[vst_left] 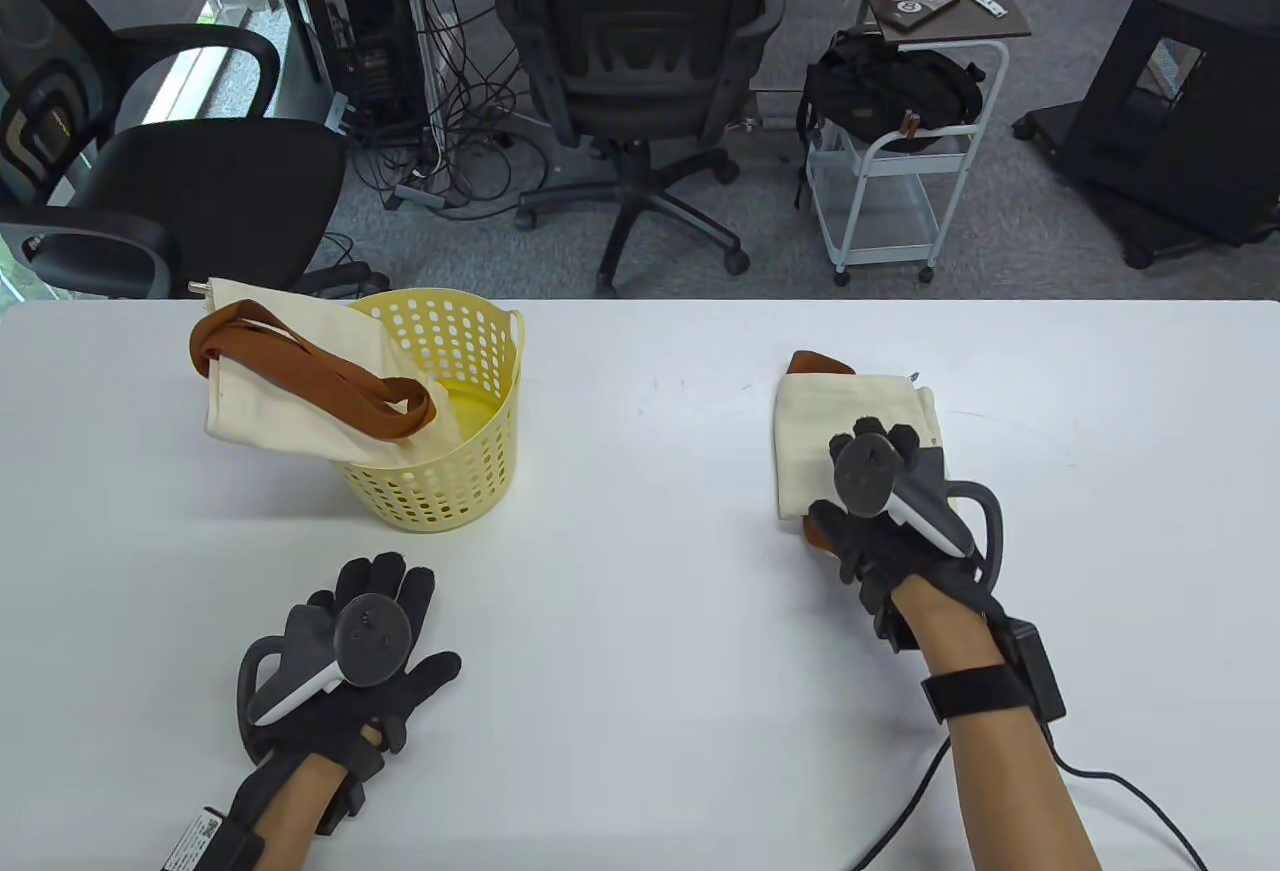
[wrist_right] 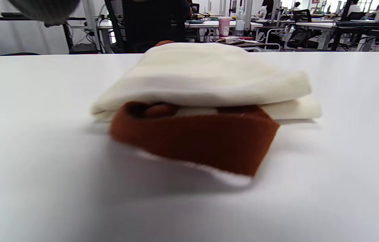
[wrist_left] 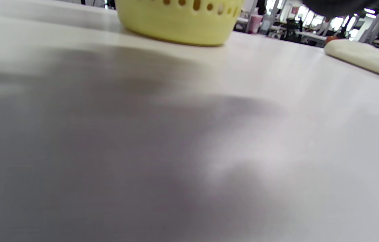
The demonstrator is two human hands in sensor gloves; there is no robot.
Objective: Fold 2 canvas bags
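Observation:
A folded cream canvas bag (vst_left: pixel 840 416) with brown straps lies on the white table at the right; my right hand (vst_left: pixel 880 481) rests flat on its near part, fingers straight. In the right wrist view the folded bag (wrist_right: pixel 206 80) shows its brown strap (wrist_right: pixel 196 137) sticking out underneath at the front. A second cream bag (vst_left: pixel 290 381) with a brown strap loop (vst_left: pixel 330 376) hangs unfolded over the rim of a yellow basket (vst_left: pixel 450 471) at the left. My left hand (vst_left: pixel 360 626) lies flat on the bare table in front of the basket, holding nothing.
The yellow basket (wrist_left: pixel 179 23) stands close ahead in the left wrist view, with the folded bag (wrist_left: pixel 361 57) far to the right. Beyond the table's far edge (vst_left: pixel 640 303) are office chairs, a small cart and cables on the floor.

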